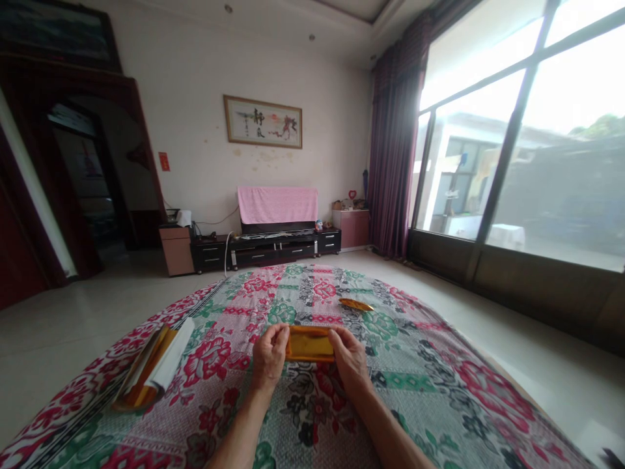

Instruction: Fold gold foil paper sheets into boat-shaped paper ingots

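My left hand [271,355] pinches the left end of a folded sheet of gold paper [310,345] between thumb and fingers. At the paper's right end my right hand [350,358] grips in the same way. The paper is a flat rectangle with raised, orange-gold edges, held level over the patterned cloth. Beyond my right hand lies a boat-shaped gold paper ingot [356,304], apart from both hands. To the left of my left hand rests a loose stack of gold and white paper sheets [153,365].
A flowered cloth [215,404] in red, green and grey covers the rounded surface before me. Across the tiled floor stands a low black cabinet [263,254], with a pink cloth [278,204] draped above it. Large windows [547,150] line the right side.
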Tool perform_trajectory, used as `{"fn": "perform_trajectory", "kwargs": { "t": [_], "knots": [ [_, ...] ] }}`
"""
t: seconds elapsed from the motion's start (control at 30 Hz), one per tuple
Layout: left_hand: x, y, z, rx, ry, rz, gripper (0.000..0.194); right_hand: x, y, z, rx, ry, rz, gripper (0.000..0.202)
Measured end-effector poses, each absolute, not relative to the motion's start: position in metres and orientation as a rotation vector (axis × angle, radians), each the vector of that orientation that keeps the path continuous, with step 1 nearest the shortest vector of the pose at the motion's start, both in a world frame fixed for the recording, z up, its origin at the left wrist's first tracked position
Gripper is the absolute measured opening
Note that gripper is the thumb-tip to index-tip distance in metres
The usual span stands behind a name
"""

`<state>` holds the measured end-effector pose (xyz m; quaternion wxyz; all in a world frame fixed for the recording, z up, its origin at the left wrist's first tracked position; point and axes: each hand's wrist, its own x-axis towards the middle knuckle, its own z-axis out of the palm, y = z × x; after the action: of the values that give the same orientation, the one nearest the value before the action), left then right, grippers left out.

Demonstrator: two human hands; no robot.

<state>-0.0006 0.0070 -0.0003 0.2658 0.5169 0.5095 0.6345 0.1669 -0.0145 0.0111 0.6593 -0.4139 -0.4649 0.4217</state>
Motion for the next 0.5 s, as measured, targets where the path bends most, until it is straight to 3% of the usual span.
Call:
{"fn": "perform_trajectory", "kwargs": {
  "t": [0.5],
  "knots": [
    [0.0017, 0.0006, 0.0049, 1.409, 1.363, 1.707, 0.037, 0.1671, -0.0154, 0.0132, -0.930, -1.016, 0.987, 0.034]
  ]
}}
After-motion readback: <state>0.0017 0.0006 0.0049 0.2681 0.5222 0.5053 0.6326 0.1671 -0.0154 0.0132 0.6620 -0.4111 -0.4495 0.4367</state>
